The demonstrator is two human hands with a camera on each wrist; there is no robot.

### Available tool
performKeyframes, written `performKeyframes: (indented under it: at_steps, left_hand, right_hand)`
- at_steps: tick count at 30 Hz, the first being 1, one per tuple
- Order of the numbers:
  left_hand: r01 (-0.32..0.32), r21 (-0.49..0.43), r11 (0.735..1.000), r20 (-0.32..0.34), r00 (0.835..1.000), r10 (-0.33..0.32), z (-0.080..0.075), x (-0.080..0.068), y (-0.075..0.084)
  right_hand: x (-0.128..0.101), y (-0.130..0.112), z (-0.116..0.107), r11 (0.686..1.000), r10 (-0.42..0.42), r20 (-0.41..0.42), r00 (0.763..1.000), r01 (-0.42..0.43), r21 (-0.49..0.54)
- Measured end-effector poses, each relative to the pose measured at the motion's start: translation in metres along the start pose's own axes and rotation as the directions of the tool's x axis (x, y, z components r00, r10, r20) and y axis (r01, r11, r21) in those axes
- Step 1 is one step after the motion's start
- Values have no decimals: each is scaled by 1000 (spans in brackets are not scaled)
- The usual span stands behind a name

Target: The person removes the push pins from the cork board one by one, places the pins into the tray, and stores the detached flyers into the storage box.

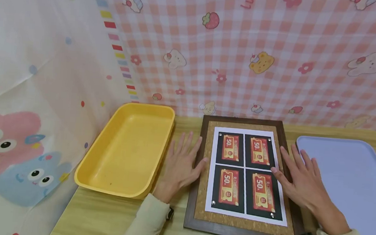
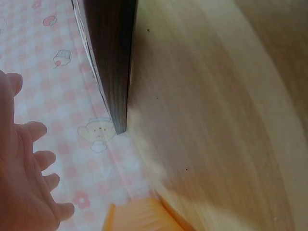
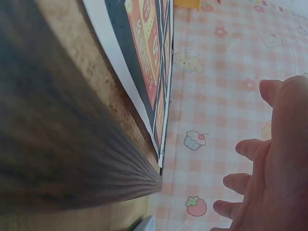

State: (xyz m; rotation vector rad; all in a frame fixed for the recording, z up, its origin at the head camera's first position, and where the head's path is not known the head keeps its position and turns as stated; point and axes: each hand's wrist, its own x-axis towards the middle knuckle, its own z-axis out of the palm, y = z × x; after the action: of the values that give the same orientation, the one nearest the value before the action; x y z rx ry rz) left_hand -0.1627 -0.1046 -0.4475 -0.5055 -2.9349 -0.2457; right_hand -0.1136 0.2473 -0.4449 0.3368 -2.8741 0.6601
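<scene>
Resting flat: left hand, right hand, flanking cork board.

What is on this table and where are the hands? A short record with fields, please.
Centre: cork board in a dark frame, lying flat on the table
On board: white sheet with four red coupons, pinned at its corners
Left hand: flat, fingers straight, at the board's left edge
Right hand: flat, fingers straight, over the board's right edge and the sheet's edge
Left side: yellow tray
Right side: blue tray
Behind: pink checked cloth with cartoon prints
</scene>
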Motion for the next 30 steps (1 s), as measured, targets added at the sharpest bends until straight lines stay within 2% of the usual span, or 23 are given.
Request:
performKeyframes:
  at_steps: [8,15,22,30]
  left_hand:
    - [-42,-34,999,42,998,43,3,7,3]
    - [-67,-63,996,86,994,72,8,7,3]
    - [-92,-57,994,86,992,96,12,7,3]
    - [-91,-41,995,127,987,95,17,10,4]
  right_hand:
    - [2,-2,2,994,-11,29,1000,8,109]
    - [-6,-5,0,976,-71,31,997,63,206]
    - [-11,-7,-7,973,-14,130,991,-16,228]
    - [-16,-7,-11,949,-59,158,986,6,314]
